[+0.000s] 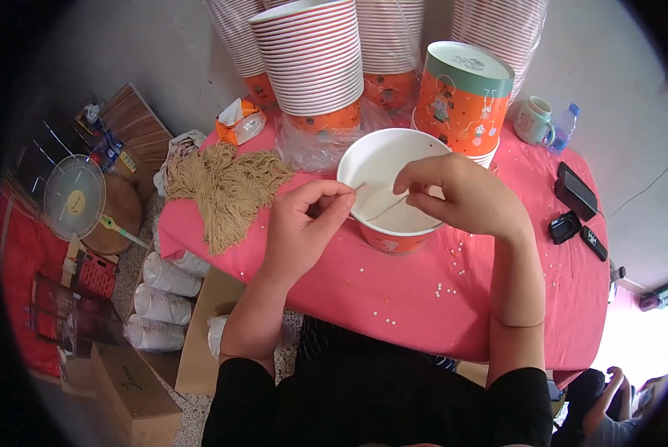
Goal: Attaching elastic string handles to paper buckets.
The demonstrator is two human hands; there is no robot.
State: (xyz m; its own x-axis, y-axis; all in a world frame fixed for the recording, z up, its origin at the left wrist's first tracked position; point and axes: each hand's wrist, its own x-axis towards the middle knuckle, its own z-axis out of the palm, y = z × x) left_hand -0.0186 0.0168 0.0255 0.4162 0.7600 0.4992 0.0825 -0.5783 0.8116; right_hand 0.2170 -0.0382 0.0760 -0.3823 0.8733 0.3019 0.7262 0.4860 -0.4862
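While I look down over the pink-covered counter [394, 298], I see my left hand [304, 223] at the near rim of a white-lined orange paper bucket [390, 186], its fingers [334, 200] pinched shut on one end of a thin tan cord [385, 208]. My right hand [461, 195] lies across the bucket's open mouth, thumb and forefinger closed on the cord farther along, so that the strand runs slackly between both hands inside the bucket. The bucket stands upright on the counter, right in front of me. A heap of the same tan cords [226, 182] lies to its left, near the counter's edge. Behind it rise tall stacks of nested buckets [312, 59], some in clear plastic, and one upturned bucket [461, 97] just beside the right hand. Small white beads [446, 289] are scattered on the cloth. A mug [534, 119], a small water bottle [565, 127] and dark devices [575, 192] sit at the far right.
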